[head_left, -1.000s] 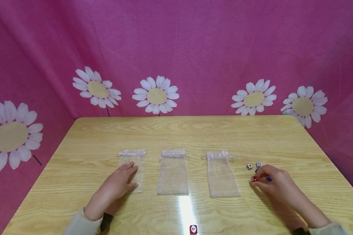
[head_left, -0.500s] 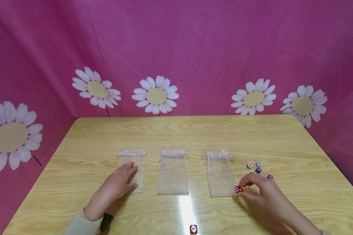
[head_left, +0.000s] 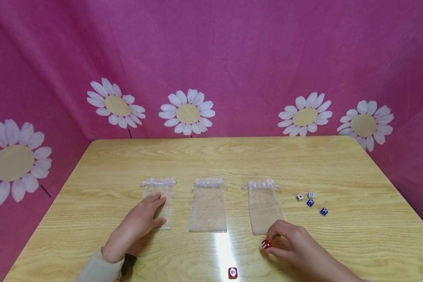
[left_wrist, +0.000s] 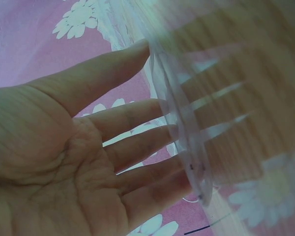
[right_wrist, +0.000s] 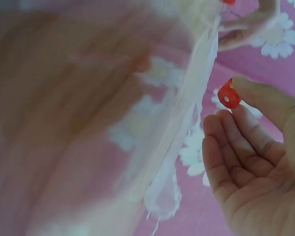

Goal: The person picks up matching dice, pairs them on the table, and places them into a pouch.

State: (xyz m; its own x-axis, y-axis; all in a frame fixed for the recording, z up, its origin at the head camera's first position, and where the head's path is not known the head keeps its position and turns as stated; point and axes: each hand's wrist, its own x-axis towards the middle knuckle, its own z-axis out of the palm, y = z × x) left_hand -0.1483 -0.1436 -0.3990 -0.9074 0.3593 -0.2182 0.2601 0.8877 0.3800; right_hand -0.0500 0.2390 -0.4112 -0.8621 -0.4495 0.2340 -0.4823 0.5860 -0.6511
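Between thumb and index finger, my right hand [head_left: 297,244] pinches a red die [head_left: 266,244] with white dots, just in front of the right sheer drawstring bag [head_left: 264,207]. The right wrist view also shows this die [right_wrist: 229,94] at the fingertips. My left hand [head_left: 137,223] rests with fairly straight fingers on the left drawstring bag [head_left: 167,211], covering part of it. In the left wrist view, sheer fabric [left_wrist: 174,118] crosses the fingertips. Flat between those two lies the middle drawstring bag [head_left: 208,207]. A second red die [head_left: 232,272] sits at the front of the table.
Right of the bags lie two white dice [head_left: 299,197] and two blue dice [head_left: 324,211]. All stand on a wood-grain table [head_left: 211,160]. A pink cloth [head_left: 239,58] with large daisies hangs behind and at the sides.
My right hand has carried the red die left and toward the front, away from the dice at right, uncovering the blue ones. My left hand has stayed in place.
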